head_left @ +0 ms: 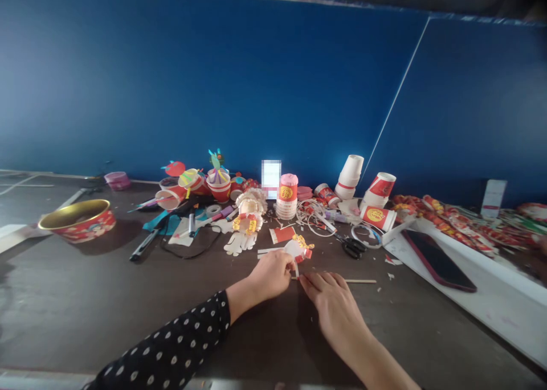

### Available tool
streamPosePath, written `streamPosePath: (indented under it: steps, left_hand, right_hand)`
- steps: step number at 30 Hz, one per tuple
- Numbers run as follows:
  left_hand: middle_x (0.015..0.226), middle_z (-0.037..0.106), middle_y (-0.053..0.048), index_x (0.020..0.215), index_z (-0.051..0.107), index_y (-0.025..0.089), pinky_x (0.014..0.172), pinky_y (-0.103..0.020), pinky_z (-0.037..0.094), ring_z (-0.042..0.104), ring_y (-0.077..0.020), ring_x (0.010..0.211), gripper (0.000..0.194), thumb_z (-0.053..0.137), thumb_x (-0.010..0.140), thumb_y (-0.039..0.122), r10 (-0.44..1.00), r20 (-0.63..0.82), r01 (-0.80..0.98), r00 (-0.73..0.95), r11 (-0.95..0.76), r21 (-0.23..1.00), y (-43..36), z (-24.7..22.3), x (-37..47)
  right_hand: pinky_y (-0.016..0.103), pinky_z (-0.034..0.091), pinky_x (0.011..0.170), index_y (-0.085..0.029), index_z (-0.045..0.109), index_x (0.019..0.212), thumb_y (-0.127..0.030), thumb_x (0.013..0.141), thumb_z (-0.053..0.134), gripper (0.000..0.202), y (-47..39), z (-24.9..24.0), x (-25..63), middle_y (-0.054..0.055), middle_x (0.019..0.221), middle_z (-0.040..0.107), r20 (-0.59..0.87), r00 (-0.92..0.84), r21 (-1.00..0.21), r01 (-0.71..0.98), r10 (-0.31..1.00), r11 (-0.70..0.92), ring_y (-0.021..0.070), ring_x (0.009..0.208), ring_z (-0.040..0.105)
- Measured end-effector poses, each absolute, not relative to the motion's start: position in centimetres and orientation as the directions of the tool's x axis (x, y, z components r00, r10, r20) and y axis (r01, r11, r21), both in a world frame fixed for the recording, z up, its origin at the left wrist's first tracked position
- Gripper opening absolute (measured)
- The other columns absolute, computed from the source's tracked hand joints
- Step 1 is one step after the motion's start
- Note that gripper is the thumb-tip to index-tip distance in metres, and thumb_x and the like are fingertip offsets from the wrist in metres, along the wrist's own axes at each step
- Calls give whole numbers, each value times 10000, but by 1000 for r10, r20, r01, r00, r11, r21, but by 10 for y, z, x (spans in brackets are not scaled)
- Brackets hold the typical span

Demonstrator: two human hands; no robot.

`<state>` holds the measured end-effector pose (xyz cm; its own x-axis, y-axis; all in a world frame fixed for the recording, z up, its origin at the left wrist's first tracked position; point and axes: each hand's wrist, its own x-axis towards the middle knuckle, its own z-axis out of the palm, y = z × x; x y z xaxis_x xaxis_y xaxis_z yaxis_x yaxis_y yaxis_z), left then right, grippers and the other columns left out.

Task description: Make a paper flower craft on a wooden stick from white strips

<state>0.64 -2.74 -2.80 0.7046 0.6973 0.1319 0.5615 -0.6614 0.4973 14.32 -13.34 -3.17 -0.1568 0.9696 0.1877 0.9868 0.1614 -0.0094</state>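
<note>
My left hand (273, 273) is closed in a pinch at the lower edge of a small white paper cutout (294, 248) with red and yellow trim. A narrow white strip runs down from the cutout between my hands. My right hand (333, 299) lies palm down with its fingers stretched out, over a thin wooden stick (361, 281) on the table. The stick's right part sticks out past the fingers; its middle is hidden. Just behind the cutout lies a red and white paper piece (282, 234). A paper figure with a frilled top (248, 213) stands to the left.
Black-handled scissors (352, 246) lie right of my hands, near a white tray (508, 316) with a phone (438, 260). Stacked paper cups (349, 176) and a pink-topped cup (288, 189) stand behind. Leftward are a utility knife (144, 245) and a red-gold bowl (77, 222). Paper scraps lie about.
</note>
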Motion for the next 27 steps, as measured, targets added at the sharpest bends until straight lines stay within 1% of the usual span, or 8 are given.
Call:
streamPosePath:
  steps: [3, 7, 11, 16, 19, 22, 27]
  left_hand:
    - [812, 645, -49, 769, 674, 165, 690, -257, 442, 593, -178, 756, 258, 467, 668, 48, 691, 121, 563, 712, -666, 489, -29, -27, 7]
    - [825, 646, -56, 786, 676, 166, 699, -264, 443, 597, -190, 777, 248, 482, 678, 56, 682, 123, 556, 721, -675, 485, -30, -26, 7]
    - [836, 649, -62, 798, 678, 164, 689, -270, 442, 601, -200, 784, 240, 486, 686, 74, 670, 125, 552, 732, -691, 467, -29, -26, 7]
    - [823, 649, -69, 758, 669, 152, 680, -256, 433, 597, -196, 781, 201, 499, 678, 82, 643, 142, 519, 753, -713, 472, -28, -29, 6]
    - [810, 649, -72, 755, 666, 152, 663, -260, 431, 596, -199, 763, 144, 530, 710, 149, 649, 151, 523, 746, -710, 472, -28, -30, 6]
    - [799, 652, -66, 740, 669, 155, 658, -260, 430, 597, -198, 753, 125, 554, 738, 203, 671, 148, 540, 727, -691, 481, -28, -31, 8]
    - [786, 663, -60, 731, 690, 155, 675, -253, 435, 599, -187, 747, 137, 556, 751, 170, 679, 143, 541, 720, -678, 498, -29, -30, 11]
  right_hand:
    - [300, 322, 842, -249, 562, 1162, -109, 866, 378, 375, -134, -32, 143, 40, 1070, 608, 175, -137, -39, 988, 975, 146, 183, 973, 505]
    - [310, 313, 851, -279, 540, 1193, -107, 864, 373, 407, -132, -35, 147, 43, 1133, 574, 188, -124, -55, 989, 974, 136, 187, 1004, 487]
    - [317, 312, 850, -309, 527, 1202, -141, 872, 396, 393, -128, -35, 151, 27, 1171, 552, 198, -140, -36, 988, 970, 150, 188, 1016, 472]
    - [327, 316, 829, -341, 514, 1206, -192, 890, 417, 363, -123, -34, 155, 12, 1193, 537, 217, -183, 3, 982, 959, 187, 196, 994, 460]
    - [323, 331, 777, -354, 515, 1202, -184, 877, 439, 375, -122, -33, 156, 15, 1175, 542, 190, -176, 44, 984, 966, 171, 206, 972, 456]
    - [313, 337, 734, -330, 546, 1172, -189, 877, 430, 347, -122, -32, 156, 37, 1135, 552, 161, -166, 76, 985, 973, 155, 212, 947, 455]
    - [299, 345, 738, -265, 547, 1168, -193, 888, 402, 324, -123, -32, 152, 56, 1037, 574, 168, -163, 84, 985, 972, 151, 195, 910, 468]
